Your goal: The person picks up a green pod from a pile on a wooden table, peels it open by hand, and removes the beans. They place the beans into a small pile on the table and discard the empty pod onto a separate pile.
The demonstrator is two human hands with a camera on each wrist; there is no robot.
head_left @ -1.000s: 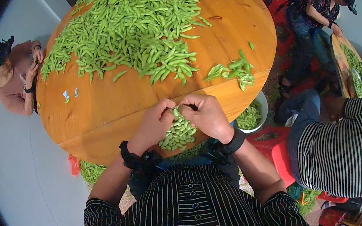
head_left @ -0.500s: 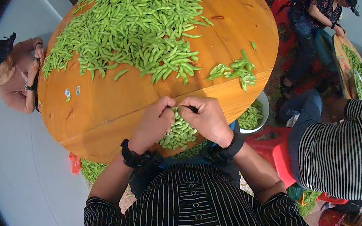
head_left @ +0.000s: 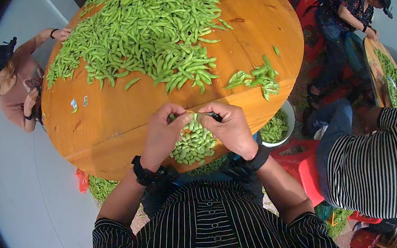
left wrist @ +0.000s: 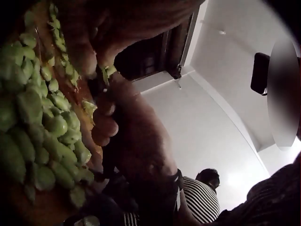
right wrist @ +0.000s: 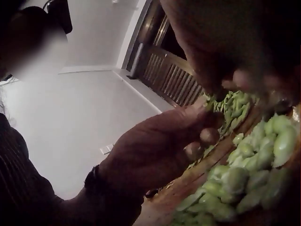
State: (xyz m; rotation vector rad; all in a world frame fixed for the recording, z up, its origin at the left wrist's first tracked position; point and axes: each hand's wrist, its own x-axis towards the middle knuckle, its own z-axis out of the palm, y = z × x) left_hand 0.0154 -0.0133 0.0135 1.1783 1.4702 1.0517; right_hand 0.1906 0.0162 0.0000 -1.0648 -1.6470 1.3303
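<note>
Both hands meet over the near table edge, fingertips close together. My left hand (head_left: 163,131) has thumb and forefinger curled in a pinch, with green showing between them. My right hand (head_left: 231,128) faces it, thumb and forefinger also pinched. In the left wrist view a small green bean pod (left wrist: 109,71) sits between the fingertips of the two hands, mostly hidden by them. Just below lies a heap of shelled green beans (head_left: 195,148), seen close in the right wrist view as pale, plump beans (right wrist: 235,181).
A large heap of unshelled pods (head_left: 146,25) covers the far left of the round wooden table (head_left: 107,121). A few pods and leaves (head_left: 261,77) lie at right. A white bucket (head_left: 288,121) of green pods stands beside the table, near a red stool (head_left: 304,164). Other people sit around.
My left hand has turned slightly and its thumb and forefinger have come into view, showing green between them. My right hand stays nearly in place. The person at left has reached toward the pod heap.
</note>
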